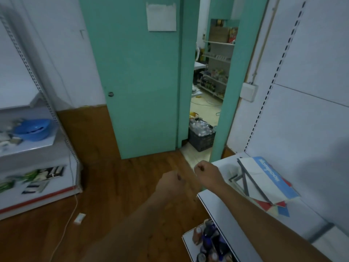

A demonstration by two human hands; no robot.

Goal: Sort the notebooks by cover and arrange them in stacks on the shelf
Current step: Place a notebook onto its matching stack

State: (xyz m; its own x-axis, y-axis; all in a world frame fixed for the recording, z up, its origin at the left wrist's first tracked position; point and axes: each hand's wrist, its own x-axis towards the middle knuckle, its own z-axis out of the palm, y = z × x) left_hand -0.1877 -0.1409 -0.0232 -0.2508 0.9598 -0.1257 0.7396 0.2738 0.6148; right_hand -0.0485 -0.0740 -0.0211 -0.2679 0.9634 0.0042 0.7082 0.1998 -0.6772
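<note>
Both hands, left (171,181) and right (205,172), are fisted and empty; notebooks (264,183) at three o'clock lie jumbled on the shelf (222,207), seemingly unsorted.

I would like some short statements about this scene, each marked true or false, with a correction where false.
1. Both hands, left and right, hold a notebook. False: both are curled into fists and hold nothing.
2. The notebooks lie in an untidy pile on the white shelf at the right. True.
3. The blue bowl sits on the floor. False: it sits on a shelf at the left.
4. The green door stands open, showing another room. True.
5. A black crate of bottles stands past the doorway. True.
</note>
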